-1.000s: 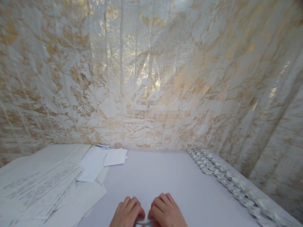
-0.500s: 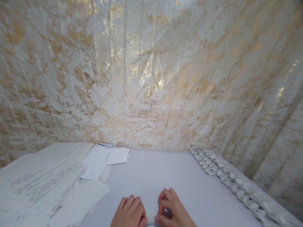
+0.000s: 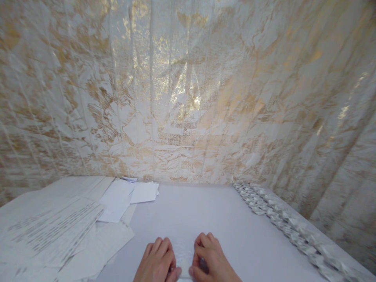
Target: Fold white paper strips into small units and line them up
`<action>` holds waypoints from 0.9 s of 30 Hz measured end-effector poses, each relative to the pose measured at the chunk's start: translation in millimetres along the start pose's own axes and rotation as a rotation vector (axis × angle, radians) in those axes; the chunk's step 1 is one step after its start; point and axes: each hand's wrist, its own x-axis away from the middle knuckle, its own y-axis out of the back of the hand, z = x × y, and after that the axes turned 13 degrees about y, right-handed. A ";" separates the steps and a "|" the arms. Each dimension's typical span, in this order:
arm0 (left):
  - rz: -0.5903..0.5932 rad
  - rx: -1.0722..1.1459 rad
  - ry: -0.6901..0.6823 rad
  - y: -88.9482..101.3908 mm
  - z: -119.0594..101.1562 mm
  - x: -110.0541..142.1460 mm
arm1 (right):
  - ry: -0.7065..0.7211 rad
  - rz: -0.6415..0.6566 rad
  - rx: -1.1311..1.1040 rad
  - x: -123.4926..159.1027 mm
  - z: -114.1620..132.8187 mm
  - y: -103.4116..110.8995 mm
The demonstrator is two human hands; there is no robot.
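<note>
At the bottom centre of the view, my left hand (image 3: 157,260) and my right hand (image 3: 213,259) face each other over a small white piece of paper (image 3: 185,270). Both hands have curled fingers, with the thumbs pressed in at the paper's two sides. The paper is pale against the tabletop and partly cut off by the lower edge, so its folds are hard to make out. Beyond the knuckles lies the bare white tabletop (image 3: 188,211).
Overlapping printed sheets (image 3: 55,231) cover the left side. Blank white paper (image 3: 116,199) and a small stack of cut paper (image 3: 144,192) lie at the back left. Rows of folded paper pieces (image 3: 282,223) run along the right edge. A gold-patterned curtain (image 3: 182,98) hangs behind.
Both hands have shifted slightly left in the view, along with the whole scene. The left thumb now sits lower and more outstretched against the paper. The grip otherwise looks the same.
</note>
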 end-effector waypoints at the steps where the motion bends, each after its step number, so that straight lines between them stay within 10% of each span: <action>1: 0.001 0.007 0.006 0.7 -0.6 0.1 | 0.009 -0.009 0.009 0.3 0.4 -1.3; 14: 0.000 0.029 0.078 3.4 -10.0 -1.5 | 0.109 0.005 0.096 3.8 -7.9 -6.4; 21: -0.071 -0.029 0.069 -8.8 -9.0 0.7 | 0.675 -0.133 0.394 -1.8 -20.2 -25.0; 27: -0.037 -0.059 0.097 -8.2 -11.2 -1.8 | 0.764 -0.141 0.346 0.1 -26.2 -10.9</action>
